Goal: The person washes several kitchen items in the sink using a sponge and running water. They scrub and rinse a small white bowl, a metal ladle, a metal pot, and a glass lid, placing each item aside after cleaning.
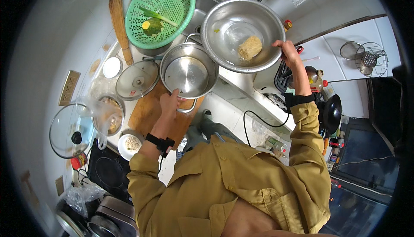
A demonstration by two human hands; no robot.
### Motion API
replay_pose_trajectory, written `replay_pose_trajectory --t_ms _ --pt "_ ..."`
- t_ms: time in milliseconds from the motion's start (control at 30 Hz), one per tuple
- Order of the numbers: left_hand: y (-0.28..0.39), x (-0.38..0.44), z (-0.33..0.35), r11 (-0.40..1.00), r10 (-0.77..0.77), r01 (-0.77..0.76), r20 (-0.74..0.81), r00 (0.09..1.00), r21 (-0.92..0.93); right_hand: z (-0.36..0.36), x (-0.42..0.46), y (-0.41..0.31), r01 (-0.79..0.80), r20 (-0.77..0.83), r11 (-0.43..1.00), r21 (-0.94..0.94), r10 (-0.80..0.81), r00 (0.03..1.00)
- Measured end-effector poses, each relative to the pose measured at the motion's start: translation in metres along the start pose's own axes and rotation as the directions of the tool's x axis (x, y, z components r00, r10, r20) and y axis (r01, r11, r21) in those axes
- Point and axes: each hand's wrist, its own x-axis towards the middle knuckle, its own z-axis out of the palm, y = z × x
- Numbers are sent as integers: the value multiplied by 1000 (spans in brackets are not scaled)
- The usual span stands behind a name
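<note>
My right hand (288, 53) grips the right rim of a wide stainless steel basin (223, 47), which is held over the sink edge and counter. Inside the basin lie a tan, fibrous roll (250, 47), whose material I cannot tell, and a small green scrap. Just left of the basin and partly under its rim is a two-handled stainless steel pot (187, 75). My left hand (169, 103) holds the pot's near rim beside its lower handle, thumb over the edge. The pot has no lid on it and shows a shiny bottom.
A green colander (132, 10) holds a piece of squash (155, 28) and a scallion (161, 17). Left of the pot are a glass lid (129, 85), a wooden cutting board (145, 114), a bowl of beans (131, 144) and an induction cooktop (111, 172). A black cable (245, 130) hangs at right.
</note>
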Motion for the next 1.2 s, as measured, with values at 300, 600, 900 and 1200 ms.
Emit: replay_pose_trajectory --t_ms 300,600,900,1200 --pt "-3 0 3 997 -77 77 60 995 -8 33 13 -39 252 77 851 -461 -244 967" --pt "-5 -8 3 997 -73 76 80 994 -35 66 -32 -69 400 94 565 -722 -493 865" --pt "-8 -17 1 995 -84 88 91 992 -48 108 -78 -74 487 118 383 -785 -679 725" --pt "-15 -13 -4 993 -82 92 136 987 -74 128 -87 -54 663 190 239 -709 -841 507"
